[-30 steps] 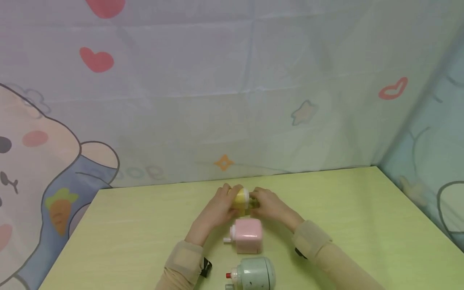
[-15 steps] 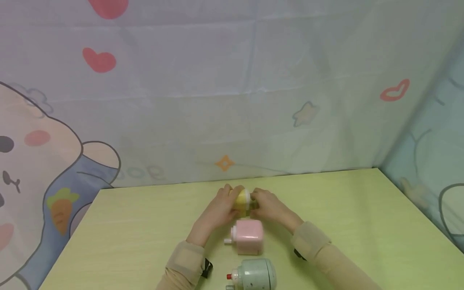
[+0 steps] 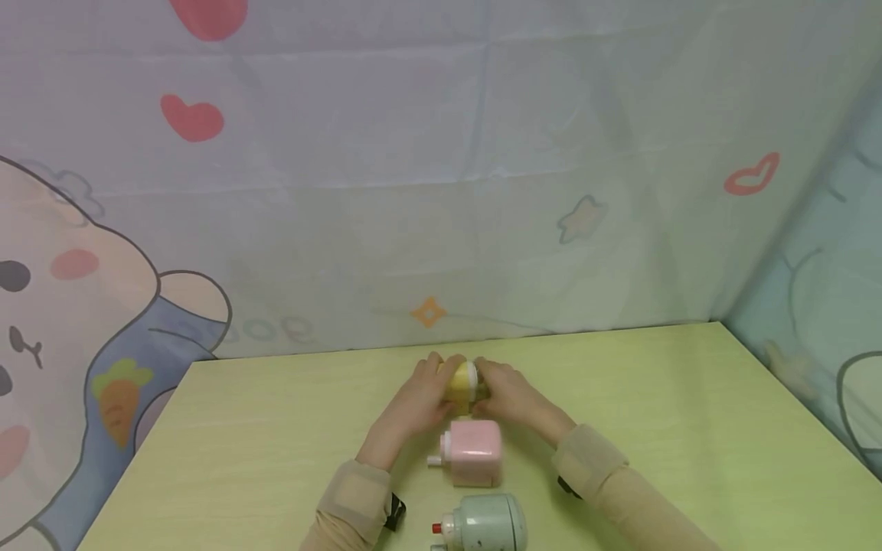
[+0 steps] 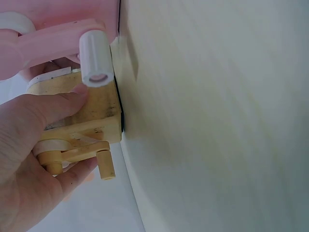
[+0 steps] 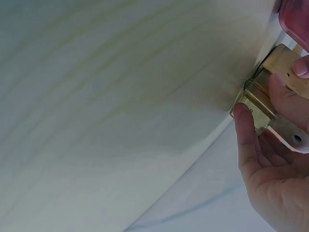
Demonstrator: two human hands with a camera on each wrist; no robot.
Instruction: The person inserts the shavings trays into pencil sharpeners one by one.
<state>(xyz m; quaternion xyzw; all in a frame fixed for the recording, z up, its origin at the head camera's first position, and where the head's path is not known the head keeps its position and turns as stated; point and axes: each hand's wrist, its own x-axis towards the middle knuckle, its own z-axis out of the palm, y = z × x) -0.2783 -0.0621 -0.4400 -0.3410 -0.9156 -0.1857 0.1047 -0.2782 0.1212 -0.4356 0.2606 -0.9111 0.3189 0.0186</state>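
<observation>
In the head view, a yellow crank pencil sharpener (image 3: 458, 383) lies between my hands near the table's back. My left hand (image 3: 416, 398) grips its body; the left wrist view shows the thumb across the side and the yellow crank (image 4: 87, 153) below. My right hand (image 3: 513, 394) pinches the clear shavings drawer (image 5: 258, 115) at the sharpener's other end. Part of that drawer stands out of the yellow body (image 5: 278, 63). Nearer the person, a pink crank sharpener (image 3: 475, 453) rests just in front of the hands.
A green sharpener (image 3: 488, 524) with a red-tipped part stands at the front edge of the head view, in line with the pink one. The pale yellow table (image 3: 276, 444) meets a printed cloth backdrop (image 3: 386, 191) behind the hands.
My right hand has moved slightly left with the clear drawer, narrowing the gap to the yellow sharpener. My left hand keeps its grip. The whole head view has shifted slightly.
</observation>
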